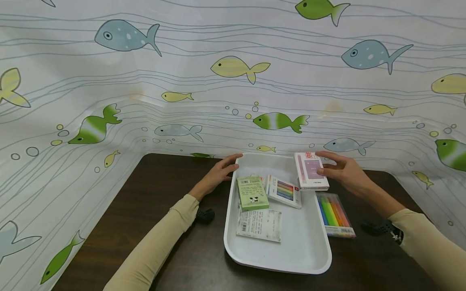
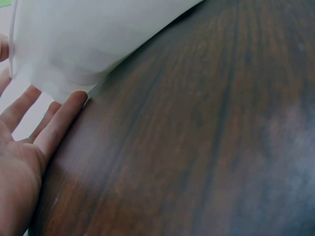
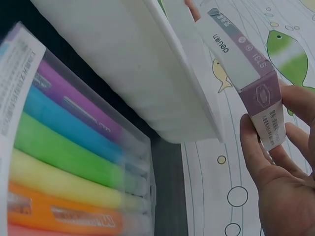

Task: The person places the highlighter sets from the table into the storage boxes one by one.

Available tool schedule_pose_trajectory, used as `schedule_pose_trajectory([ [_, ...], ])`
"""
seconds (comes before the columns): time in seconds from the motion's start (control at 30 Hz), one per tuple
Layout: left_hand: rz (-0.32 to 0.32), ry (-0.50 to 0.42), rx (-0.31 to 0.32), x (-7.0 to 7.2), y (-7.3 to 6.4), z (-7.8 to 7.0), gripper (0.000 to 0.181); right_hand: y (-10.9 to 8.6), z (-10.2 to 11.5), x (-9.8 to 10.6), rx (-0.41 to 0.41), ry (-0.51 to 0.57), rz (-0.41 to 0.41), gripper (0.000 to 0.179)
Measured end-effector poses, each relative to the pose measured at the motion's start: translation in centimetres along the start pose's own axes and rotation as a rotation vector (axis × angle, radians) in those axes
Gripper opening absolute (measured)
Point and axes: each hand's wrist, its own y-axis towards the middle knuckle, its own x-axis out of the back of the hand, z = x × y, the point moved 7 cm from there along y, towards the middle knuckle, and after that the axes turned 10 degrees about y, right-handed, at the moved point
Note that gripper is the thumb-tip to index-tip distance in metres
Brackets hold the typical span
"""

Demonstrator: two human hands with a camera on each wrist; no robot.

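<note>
My right hand (image 1: 344,171) holds a small white and purple box (image 1: 311,171) by its side, above the right rim of a white plastic tray (image 1: 291,250). In the right wrist view, thumb and fingers pinch the end of that box (image 3: 246,69). My left hand (image 1: 220,173) rests against the tray's far left corner, and the left wrist view shows its fingers spread on the tray's outer wall (image 2: 83,44). Inside the tray lie a green box with a cow picture (image 1: 252,194), a white box with coloured stripes (image 1: 284,191) and a flat whitish packet with printed text (image 1: 259,225).
A clear pack of coloured highlighters (image 1: 335,216) lies on the dark wooden table (image 1: 120,226), close against the tray's right side. Behind the table hangs a fish-patterned sheet (image 1: 233,109).
</note>
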Motion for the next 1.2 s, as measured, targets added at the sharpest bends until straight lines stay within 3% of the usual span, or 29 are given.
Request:
schedule_pose_trajectory([
  [0.43, -0.003, 0.012, 0.000, -0.1, 0.1, 0.1, 0.050, -0.9, 0.2, -1.5, 0.030, -0.002, 0.024, 0.057],
  [0.73, -0.010, -0.001, 0.009, 0.0, 0.0, 0.1, 0.050, -1.4, 0.9, -2.8, 0.092, 0.012, 0.053, 0.055],
  [0.97, -0.005, 0.002, 0.011, -0.1, 0.0, 0.2, 0.050, -1.7, 1.1, -4.2, 0.087, 0.042, 0.071, 0.052],
  [1.2, -0.006, 0.003, 0.007, 0.0, 0.1, 0.4, 0.050, -1.9, 1.9, -5.0, 0.133, 0.006, 0.089, 0.051],
])
